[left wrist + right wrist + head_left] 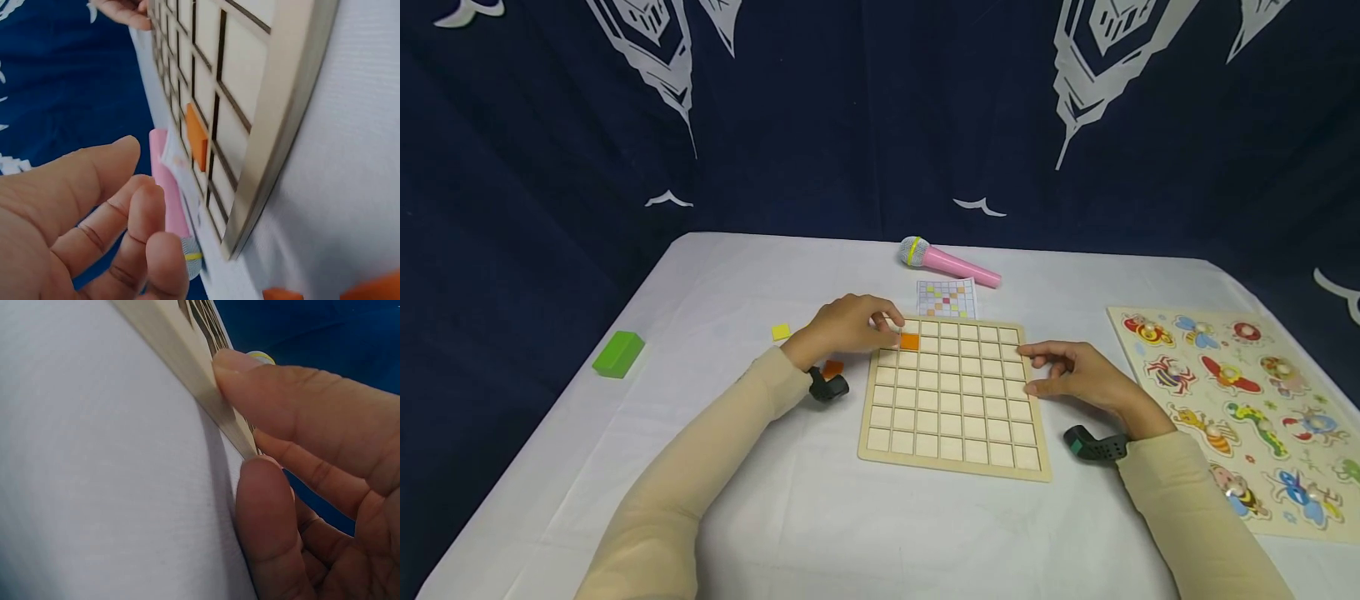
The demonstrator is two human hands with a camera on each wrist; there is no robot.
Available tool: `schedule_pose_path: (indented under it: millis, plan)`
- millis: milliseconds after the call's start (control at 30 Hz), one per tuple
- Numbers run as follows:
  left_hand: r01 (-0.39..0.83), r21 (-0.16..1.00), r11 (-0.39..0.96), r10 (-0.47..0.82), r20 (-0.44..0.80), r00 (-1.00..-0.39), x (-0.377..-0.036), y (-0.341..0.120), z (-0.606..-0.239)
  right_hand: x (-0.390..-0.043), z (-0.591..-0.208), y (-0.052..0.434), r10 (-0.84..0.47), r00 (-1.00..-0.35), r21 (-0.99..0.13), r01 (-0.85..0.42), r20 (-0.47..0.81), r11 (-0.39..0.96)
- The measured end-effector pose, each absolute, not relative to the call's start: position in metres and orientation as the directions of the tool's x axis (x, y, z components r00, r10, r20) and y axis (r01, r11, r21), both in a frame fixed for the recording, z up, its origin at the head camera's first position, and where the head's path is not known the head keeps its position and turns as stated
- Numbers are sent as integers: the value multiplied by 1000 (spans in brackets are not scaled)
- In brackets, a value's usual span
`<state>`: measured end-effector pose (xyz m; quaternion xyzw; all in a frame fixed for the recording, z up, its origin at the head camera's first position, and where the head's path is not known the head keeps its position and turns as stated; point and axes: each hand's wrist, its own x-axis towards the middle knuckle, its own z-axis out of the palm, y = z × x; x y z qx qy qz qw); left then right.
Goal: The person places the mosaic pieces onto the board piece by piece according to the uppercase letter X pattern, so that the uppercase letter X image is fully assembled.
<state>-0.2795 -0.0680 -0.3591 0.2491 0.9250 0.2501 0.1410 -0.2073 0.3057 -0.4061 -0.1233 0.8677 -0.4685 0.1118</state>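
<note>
A wooden grid board (955,470) lies on the white cloth with one orange square tile (909,342) near its far left corner. My left hand (850,323) hovers by that corner, just left of the tile. In the left wrist view its fingers are loosely bent, with nothing between thumb and fingertips, apart from the orange tile (196,137). My right hand (1078,379) rests at the board's right edge, index fingertip and thumb touching the rim (187,375). Beyond the board lies a small pattern card (946,297) with coloured squares.
A yellow tile (781,332) and an orange-red tile (832,368) lie left of the board, near the left wrist. A green block (618,354) sits farther left. At the back lies a pink toy microphone (955,264). An insect puzzle board (1270,529) covers the right side.
</note>
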Motion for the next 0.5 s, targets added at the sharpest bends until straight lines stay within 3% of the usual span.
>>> schedule_pose_path:
  millis: [500]
  plan:
    - [506,747,431,691,87,-718,-271,-121,-358,-207,-406,306,-326,-943,-841,-121,-69,527]
